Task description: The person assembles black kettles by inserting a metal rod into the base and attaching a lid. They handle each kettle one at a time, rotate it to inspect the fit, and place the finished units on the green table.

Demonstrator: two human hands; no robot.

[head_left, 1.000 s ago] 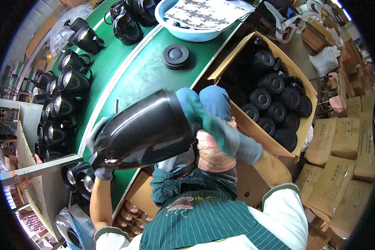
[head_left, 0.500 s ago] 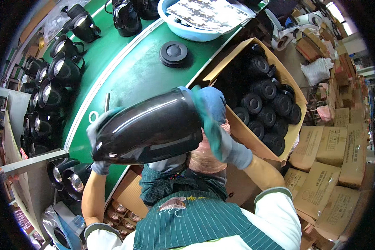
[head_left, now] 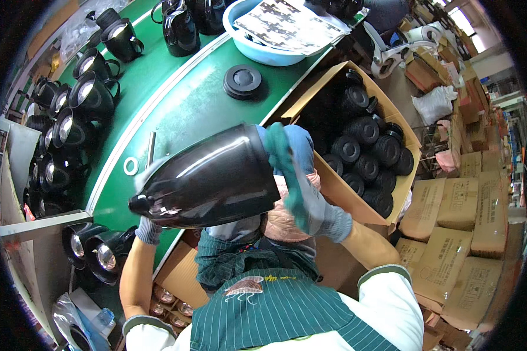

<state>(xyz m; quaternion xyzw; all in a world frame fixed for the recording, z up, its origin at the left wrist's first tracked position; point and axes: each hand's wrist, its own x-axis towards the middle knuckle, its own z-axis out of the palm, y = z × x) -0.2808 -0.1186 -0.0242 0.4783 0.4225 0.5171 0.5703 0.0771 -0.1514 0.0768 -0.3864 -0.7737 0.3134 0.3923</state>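
Note:
A glossy black jug body (head_left: pixel 216 178) lies tilted across my lap, its narrow spout-like tip at the lower left and its wide end at the right. My left hand (head_left: pixel 149 178), in a grey glove, holds the narrow end from behind; most of its fingers are hidden by the jug. Beside the wide end is my right hand (head_left: pixel 295 184), in a green and grey glove. Its fingers are stretched upward and slightly blurred, with the palm facing the rim. Whether it touches the rim, I cannot tell.
A round black lid (head_left: pixel 242 81), a white ring (head_left: pixel 131 166) and a metal rod (head_left: pixel 151 147) are on the green table (head_left: pixel 187 114). Black jugs (head_left: pixel 93 93) line the left. At the right, an open carton (head_left: pixel 407 137) holds black lids; a blue basin (head_left: pixel 269 55) stands behind.
The jug has rolled about its length, and its narrow tip now shows at the left. My right hand has shifted slightly away from the wide end.

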